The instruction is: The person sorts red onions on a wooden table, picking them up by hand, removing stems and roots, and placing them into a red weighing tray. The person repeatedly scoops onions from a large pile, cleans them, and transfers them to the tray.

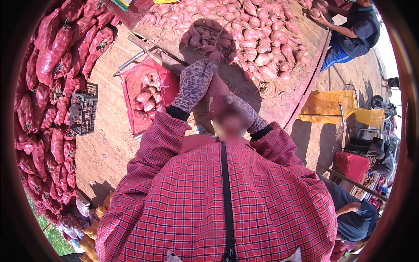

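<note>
A large reddish sweet potato (217, 87) is held up close to my body, its lower end blurred in the picture. My left hand (193, 84), in a leopard-print glove, grips it near its narrow upper end. Lower down, my right hand (247, 113) wears a matching glove and clasps its right side. Beyond my hands, a pile of sweet potatoes (253, 36) covers a flat sorting surface (275, 101), part of it in shadow. To the left of my left hand, a red mesh bag (127, 95) hangs open on a metal frame (131, 62) with several sweet potatoes inside.
Filled red mesh sacks (54, 62) are stacked along the left, beside a black plastic crate (83, 109). On the right, one person (355, 36) holds a sweet potato near a yellow mesh bag (327, 106) on a stand. Another person (353, 213) is at lower right.
</note>
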`<state>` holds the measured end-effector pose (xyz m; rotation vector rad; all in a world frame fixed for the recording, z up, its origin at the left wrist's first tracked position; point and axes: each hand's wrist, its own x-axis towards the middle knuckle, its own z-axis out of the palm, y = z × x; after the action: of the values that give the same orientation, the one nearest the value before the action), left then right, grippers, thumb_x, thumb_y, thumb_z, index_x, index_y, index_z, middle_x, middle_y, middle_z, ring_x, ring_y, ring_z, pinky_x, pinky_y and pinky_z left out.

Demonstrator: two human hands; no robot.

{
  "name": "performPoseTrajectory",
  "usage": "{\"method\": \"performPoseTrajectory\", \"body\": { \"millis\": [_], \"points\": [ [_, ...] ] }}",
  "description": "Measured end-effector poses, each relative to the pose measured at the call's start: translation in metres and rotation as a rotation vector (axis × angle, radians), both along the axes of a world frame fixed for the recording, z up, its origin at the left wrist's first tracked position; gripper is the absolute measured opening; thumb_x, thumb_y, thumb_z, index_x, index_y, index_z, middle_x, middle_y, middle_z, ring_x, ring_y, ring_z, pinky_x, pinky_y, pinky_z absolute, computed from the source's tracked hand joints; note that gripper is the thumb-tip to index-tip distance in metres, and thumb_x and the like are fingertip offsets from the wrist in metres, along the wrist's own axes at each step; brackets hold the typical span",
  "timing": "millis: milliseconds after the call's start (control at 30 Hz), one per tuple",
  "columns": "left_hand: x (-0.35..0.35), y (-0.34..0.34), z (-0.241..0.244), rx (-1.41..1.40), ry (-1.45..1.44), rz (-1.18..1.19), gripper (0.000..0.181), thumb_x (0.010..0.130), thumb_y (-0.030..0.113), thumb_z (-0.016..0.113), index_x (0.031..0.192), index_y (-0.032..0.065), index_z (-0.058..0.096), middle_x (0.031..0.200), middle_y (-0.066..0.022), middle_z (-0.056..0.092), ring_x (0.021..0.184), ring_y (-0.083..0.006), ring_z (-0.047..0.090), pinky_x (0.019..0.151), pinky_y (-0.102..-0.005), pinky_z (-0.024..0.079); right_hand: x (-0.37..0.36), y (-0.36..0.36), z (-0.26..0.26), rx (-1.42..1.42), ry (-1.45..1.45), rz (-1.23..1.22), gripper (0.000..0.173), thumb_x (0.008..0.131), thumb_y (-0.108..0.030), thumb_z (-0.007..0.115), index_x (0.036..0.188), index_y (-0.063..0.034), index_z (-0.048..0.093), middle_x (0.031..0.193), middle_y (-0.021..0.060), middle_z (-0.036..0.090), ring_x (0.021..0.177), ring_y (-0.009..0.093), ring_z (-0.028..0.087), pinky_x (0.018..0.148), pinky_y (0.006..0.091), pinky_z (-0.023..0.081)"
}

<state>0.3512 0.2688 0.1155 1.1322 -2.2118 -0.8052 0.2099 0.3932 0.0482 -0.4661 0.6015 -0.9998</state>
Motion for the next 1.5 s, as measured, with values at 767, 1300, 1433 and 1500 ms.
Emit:
{"method": "performPoseTrajectory", "body": {
  "millis": [767,1300,1433,1500],
  "points": [
    [0.163,0.001,-0.012,1.147,1.663,-0.048,0.037,0.098,0.039,0.042,0.066,0.0192,0.044,0.054,0.0056,0.039,0.041,-0.0081,0.035,0.038,-0.0235,0.031,0.135,-0.055,0.05,-0.091,-0.06,-0.023,0.059,0.089,-0.021,0.062,0.138,-0.0044,0.034,0.129,0.0065,0.048,0.119,0.017,0.046,0.102,0.031,0.035],
    [0.42,0.148,-0.163,0.345,-0.077,1.155,0.064,0.089,0.026,0.058,0.141,-0.0003,0.029,0.136,-0.02,0.041,0.121,-0.0316,0.044,0.097,-0.0402,0.04,0.2,-0.136,-0.058,-0.145,0.486,0.163,0.045,0.087,-0.022,0.062,0.124,0.001,0.05,0.117,0.0124,0.058,0.108,0.019,0.054,0.094,0.0315,0.043],
    [0.293,0.054,-0.094,0.237,0.1,0.725,0.044,0.093,0.018,0.052,0.132,-0.0012,0.044,0.131,-0.0169,0.048,0.116,-0.0261,0.049,0.097,-0.0363,0.04,0.108,-0.088,-0.01,-0.069,0.714,0.068,0.038,0.088,-0.022,0.06,0.119,-0.0016,0.056,0.109,0.0112,0.062,0.101,0.019,0.057,0.088,0.0315,0.045],
    [0.267,0.019,-0.106,0.348,0.228,0.618,0.034,0.094,0.016,0.051,0.122,-0.0019,0.053,0.122,-0.0143,0.056,0.11,-0.0242,0.054,0.096,-0.0349,0.041,0.057,-0.075,-0.031,-0.201,0.98,-0.154,0.038,0.088,-0.024,0.06,0.119,-0.0013,0.056,0.108,0.0112,0.062,0.099,0.019,0.058,0.087,0.032,0.046]
  ]
}}
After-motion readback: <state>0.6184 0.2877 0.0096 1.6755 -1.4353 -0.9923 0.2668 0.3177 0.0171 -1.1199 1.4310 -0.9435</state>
